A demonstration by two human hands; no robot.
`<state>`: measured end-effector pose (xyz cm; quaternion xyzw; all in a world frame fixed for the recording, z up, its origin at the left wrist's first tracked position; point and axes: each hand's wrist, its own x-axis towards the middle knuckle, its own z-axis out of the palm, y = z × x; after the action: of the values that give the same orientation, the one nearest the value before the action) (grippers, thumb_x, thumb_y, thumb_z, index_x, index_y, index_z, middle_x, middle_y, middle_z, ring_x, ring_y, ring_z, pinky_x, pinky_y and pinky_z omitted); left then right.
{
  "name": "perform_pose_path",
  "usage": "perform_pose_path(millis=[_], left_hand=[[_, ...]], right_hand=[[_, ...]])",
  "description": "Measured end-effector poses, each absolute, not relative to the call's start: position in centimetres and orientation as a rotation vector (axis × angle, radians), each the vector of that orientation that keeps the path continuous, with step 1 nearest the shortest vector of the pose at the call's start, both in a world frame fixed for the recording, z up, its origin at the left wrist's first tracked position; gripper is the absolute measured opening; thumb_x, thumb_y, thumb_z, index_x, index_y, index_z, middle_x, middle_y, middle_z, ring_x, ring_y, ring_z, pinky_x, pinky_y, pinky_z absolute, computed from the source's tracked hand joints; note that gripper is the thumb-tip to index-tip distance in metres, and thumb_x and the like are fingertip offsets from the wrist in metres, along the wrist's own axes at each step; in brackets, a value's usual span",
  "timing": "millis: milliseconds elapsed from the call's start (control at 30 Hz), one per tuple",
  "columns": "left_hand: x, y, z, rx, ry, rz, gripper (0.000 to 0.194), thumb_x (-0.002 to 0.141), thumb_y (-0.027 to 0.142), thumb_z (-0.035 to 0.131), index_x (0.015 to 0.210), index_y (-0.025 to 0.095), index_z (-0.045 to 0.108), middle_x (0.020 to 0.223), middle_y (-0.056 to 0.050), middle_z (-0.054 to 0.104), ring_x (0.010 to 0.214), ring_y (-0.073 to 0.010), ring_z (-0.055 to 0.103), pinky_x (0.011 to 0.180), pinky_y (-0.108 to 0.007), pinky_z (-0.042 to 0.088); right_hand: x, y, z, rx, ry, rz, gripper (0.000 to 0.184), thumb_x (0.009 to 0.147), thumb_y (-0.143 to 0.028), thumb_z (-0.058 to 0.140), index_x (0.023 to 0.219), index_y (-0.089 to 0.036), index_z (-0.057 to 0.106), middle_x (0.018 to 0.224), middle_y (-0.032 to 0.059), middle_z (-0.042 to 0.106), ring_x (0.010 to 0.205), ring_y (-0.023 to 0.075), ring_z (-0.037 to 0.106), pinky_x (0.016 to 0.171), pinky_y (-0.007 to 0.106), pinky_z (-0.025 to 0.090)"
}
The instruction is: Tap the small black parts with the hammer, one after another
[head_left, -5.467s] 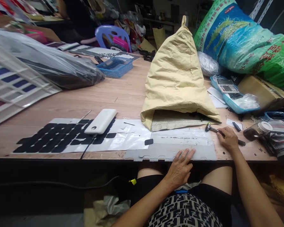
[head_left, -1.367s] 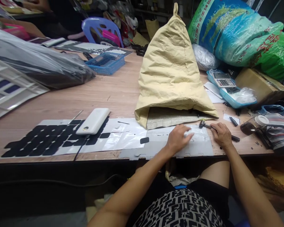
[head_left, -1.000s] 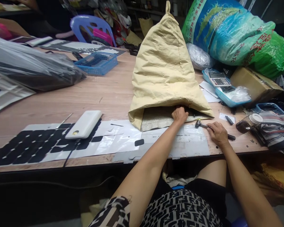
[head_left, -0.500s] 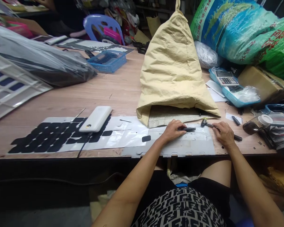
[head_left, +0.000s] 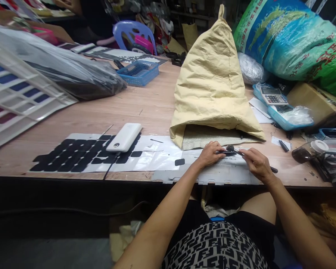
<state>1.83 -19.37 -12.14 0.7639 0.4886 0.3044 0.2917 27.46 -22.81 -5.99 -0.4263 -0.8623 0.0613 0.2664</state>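
My right hand [head_left: 258, 164] is closed round the handle of a small hammer [head_left: 230, 148], whose head sits at the far end of a slim black piece [head_left: 225, 152]. My left hand [head_left: 211, 153] pinches that piece against the greyish plastic sheet [head_left: 190, 175] at the table's front edge. Its kind is not clear, and the fingers cover part of it. Whether the hammer head touches it I cannot tell. Just behind my hands lies the open mouth of a yellow woven sack [head_left: 212, 86]; something dark shows inside.
On the left, a white power bank [head_left: 124, 137] with a cable lies over a white sheet [head_left: 156, 160] with black patches. A blue basket [head_left: 140, 73] stands farther back. To the right are a calculator [head_left: 274, 96], a jar [head_left: 305, 151] and a black marker-like stick [head_left: 283, 145].
My left hand went from flat on the sheet to the sack's mouth, then came back with the slim black piece. My right hand has lifted the hammer and brought it left, over the piece.
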Motion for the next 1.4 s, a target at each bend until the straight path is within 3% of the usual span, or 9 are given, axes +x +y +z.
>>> perform_pose_path(millis=[200, 367, 800, 1100, 1233, 1400], left_hand=[[1.9, -19.3, -12.1, 2.058, 1.308, 0.813, 0.018, 0.088, 0.032, 0.071, 0.104, 0.028, 0.080, 0.093, -0.002, 0.063, 0.095, -0.0213, 0.055, 0.090, -0.036, 0.045], [1.8, -19.4, -12.2, 2.042, 1.300, 0.823, 0.021, 0.088, 0.033, 0.072, 0.107, 0.030, 0.079, 0.096, -0.002, 0.063, 0.098, -0.0220, 0.055, 0.092, -0.037, 0.045], [1.9, -19.5, -11.9, 2.020, 1.310, 0.819, 0.019, 0.086, 0.030, 0.072, 0.103, 0.026, 0.079, 0.096, -0.002, 0.064, 0.099, -0.0225, 0.056, 0.093, -0.038, 0.046], [1.6, -19.4, -11.7, 2.051, 1.269, 0.775, 0.017, 0.083, 0.028, 0.075, 0.100, 0.026, 0.079, 0.100, -0.003, 0.064, 0.099, -0.0225, 0.055, 0.095, -0.039, 0.044], [1.3, -21.3, -10.4, 2.085, 1.156, 0.719, 0.015, 0.082, 0.032, 0.079, 0.096, 0.027, 0.080, 0.111, -0.004, 0.065, 0.109, -0.0253, 0.053, 0.104, -0.045, 0.040], [1.5, -28.2, -9.9, 2.239, 0.881, 0.650, 0.017, 0.080, 0.033, 0.082, 0.096, 0.031, 0.080, 0.141, -0.002, 0.057, 0.137, -0.0313, 0.043, 0.117, -0.051, 0.030]], right_hand=[[27.0, -23.1, -7.2, -1.203, -2.404, 0.056, 0.034, 0.104, -0.032, 0.046, 0.124, -0.031, 0.073, 0.086, 0.0039, 0.068, 0.084, 0.0166, 0.065, 0.072, 0.025, 0.051], [27.7, -23.4, -6.8, -1.243, -2.311, 0.104, 0.036, 0.103, -0.030, 0.045, 0.130, -0.031, 0.069, 0.098, 0.0044, 0.070, 0.091, 0.0175, 0.067, 0.079, 0.027, 0.053], [33.1, -21.5, -7.4, -1.403, -2.272, -0.157, 0.030, 0.100, -0.031, 0.051, 0.119, -0.029, 0.075, 0.094, 0.0036, 0.070, 0.091, 0.0191, 0.065, 0.073, 0.029, 0.047], [38.0, -18.9, -9.7, -1.444, -2.255, -0.218, 0.026, 0.097, -0.032, 0.055, 0.113, -0.025, 0.074, 0.095, 0.0060, 0.069, 0.091, 0.0228, 0.060, 0.083, 0.035, 0.047], [38.0, -19.0, -10.1, -1.475, -2.258, -0.240, 0.027, 0.097, -0.033, 0.055, 0.115, -0.025, 0.073, 0.095, 0.0052, 0.068, 0.091, 0.0226, 0.058, 0.082, 0.035, 0.046], [38.0, -19.0, -10.3, -1.511, -2.264, -0.270, 0.029, 0.097, -0.034, 0.053, 0.117, -0.025, 0.072, 0.096, 0.0055, 0.066, 0.091, 0.0231, 0.057, 0.082, 0.035, 0.045]])
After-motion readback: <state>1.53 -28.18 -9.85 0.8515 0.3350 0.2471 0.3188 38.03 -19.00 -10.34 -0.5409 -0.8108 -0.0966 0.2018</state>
